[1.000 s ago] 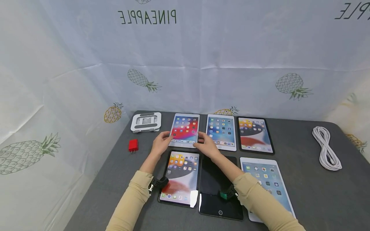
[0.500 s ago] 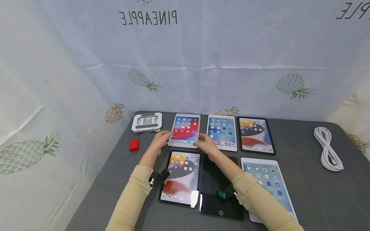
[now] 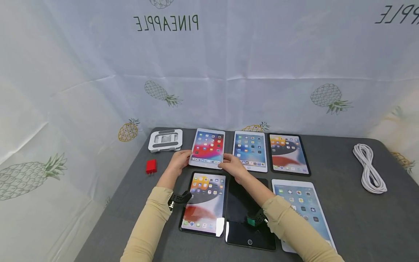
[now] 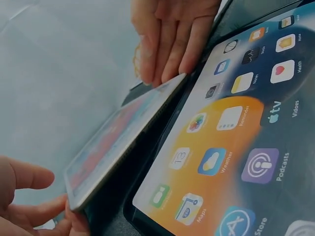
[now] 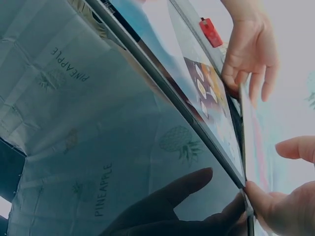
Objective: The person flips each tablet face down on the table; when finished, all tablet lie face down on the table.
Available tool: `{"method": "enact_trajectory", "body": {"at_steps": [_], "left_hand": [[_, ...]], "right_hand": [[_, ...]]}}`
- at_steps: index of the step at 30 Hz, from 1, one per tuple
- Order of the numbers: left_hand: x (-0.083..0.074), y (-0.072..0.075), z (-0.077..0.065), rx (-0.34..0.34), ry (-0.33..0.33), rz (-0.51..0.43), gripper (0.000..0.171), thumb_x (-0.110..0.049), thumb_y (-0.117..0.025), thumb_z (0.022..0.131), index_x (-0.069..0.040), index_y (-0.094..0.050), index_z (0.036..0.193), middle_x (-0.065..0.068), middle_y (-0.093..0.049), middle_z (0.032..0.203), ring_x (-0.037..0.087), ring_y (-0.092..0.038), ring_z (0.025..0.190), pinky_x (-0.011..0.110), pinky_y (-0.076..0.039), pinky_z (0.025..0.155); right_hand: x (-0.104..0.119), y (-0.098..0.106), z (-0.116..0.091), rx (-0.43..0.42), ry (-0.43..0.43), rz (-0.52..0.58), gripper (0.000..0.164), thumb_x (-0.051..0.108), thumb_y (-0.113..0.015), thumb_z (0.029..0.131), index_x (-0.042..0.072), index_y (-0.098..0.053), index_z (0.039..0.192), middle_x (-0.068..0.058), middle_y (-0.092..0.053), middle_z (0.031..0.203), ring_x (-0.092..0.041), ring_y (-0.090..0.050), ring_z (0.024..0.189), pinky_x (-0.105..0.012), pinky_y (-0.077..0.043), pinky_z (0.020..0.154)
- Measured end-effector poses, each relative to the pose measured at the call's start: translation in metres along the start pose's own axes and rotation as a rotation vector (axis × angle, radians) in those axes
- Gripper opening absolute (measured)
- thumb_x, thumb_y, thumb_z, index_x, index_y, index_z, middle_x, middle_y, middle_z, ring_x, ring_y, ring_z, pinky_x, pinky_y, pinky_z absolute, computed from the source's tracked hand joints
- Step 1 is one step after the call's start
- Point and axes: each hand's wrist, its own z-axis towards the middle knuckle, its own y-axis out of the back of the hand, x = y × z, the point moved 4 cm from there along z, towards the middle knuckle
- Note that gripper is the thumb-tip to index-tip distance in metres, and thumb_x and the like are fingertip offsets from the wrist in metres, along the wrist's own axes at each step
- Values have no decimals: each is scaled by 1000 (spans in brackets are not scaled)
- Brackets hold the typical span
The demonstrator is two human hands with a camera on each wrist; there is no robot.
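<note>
White-bezel iPad (image 3: 207, 146) looks slightly higher now, prob. hand-borne: L hand (image 3: 180, 159) pinching at 8 o'clock, R hand (image 3: 233, 166) at 4.

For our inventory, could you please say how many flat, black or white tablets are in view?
6. Far row from left: white tablet with red-blue screen, blue-screened white tablet, lit black tablet. Near row: second lit black tablet, unlit black tablet, third white tablet, partly hidden.

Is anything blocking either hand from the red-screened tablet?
Nothing visible does: the left hand is at the tablet's left edge, the right hand at its right, with nothing between.
</note>
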Motion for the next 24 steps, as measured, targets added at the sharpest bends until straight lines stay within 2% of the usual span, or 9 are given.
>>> {"method": "enact_trajectory", "body": {"at_steps": [3,6,10,15,19,24], "left_hand": [[1,2,-1,-7,-16,-32,41,-13,-57,97,10,-54,131,21,-63,120,13,-61,96,29,-51,89],[0,-1,-4,-29,-2,-33,40,-11,-58,97,9,-54,132,23,-60,123,10,-61,90,30,-49,91],[-6,-5,-11,-66,-34,-49,38,-12,-63,95,8,-59,128,19,-63,117,6,-61,78,27,-52,83],[-19,-10,-20,-159,-138,-2,35,-17,-69,92,0,-67,122,16,-67,111,8,-61,74,23,-54,74],[-29,-18,-27,-198,-226,59,33,-21,-71,90,-4,-70,119,14,-69,110,14,-62,79,26,-55,73],[-42,-32,-35,-222,-361,137,28,-20,-73,88,-6,-74,113,11,-72,103,17,-64,82,21,-52,66]], "right_hand": [[0,-1,-1,6,6,-2,65,7,-62,89,-8,-34,146,-26,-41,144,-37,-42,131,-46,-41,105],[-1,-3,-1,12,13,-11,65,7,-62,90,-6,-34,147,-26,-41,145,-37,-40,133,-47,-40,106],[-3,-5,0,20,14,-54,63,11,-63,91,-1,-37,147,-24,-41,146,-36,-40,134,-48,-38,107],[6,-8,1,42,33,-134,58,15,-61,93,0,-41,145,-22,-45,143,-36,-44,129,-49,-39,106],[26,-11,6,70,75,-77,49,17,-55,97,1,-46,142,-20,-46,143,-35,-46,128,-49,-42,104],[60,-16,15,81,131,-29,45,22,-52,101,8,-48,143,-14,-46,145,-32,-45,131,-48,-43,103]]}}
